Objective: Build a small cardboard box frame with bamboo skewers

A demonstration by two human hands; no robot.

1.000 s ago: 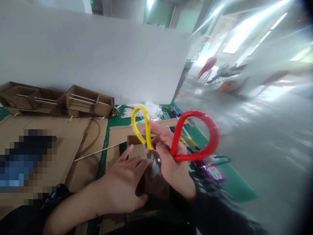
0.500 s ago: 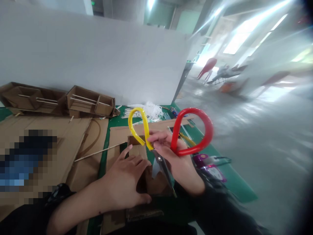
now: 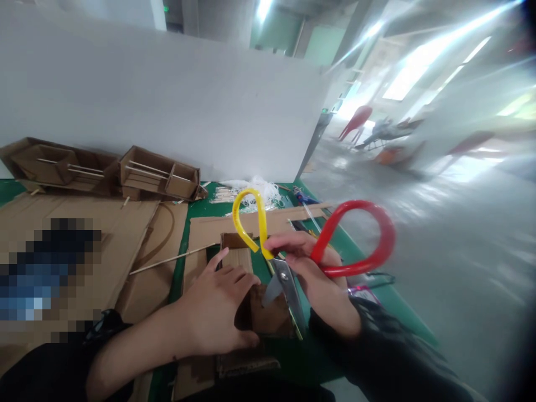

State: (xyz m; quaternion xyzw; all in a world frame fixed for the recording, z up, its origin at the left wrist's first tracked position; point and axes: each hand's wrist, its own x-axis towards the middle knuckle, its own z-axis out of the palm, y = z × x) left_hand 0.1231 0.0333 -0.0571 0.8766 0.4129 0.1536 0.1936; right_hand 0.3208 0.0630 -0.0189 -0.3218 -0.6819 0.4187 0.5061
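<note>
A pair of scissors (image 3: 293, 291) with one yellow and one red handle loop is in my right hand (image 3: 312, 271). My fingers close around the handles near the pivot, and the blades are apart, pointing down over a small brown cardboard piece (image 3: 272, 317). Across a small cardboard box (image 3: 238, 258) lies my left hand (image 3: 218, 307), palm down. Its fingers are spread and the thumb stands away from them. The left palm hides part of the box. A thin stick lies by the blade tips, partly covered.
Cardboard trays with sticks across them (image 3: 157, 173) stand along the white partition (image 3: 176, 106). Large cardboard sheets (image 3: 84, 209) lie left. White strings (image 3: 263, 192) and a blue tool (image 3: 305, 196) lie behind. The green table's edge (image 3: 402, 304) is at right.
The scissors and my right hand have shifted right and slightly down. The handle loops are farther apart and the blades wider. My left hand stays on the cardboard.
</note>
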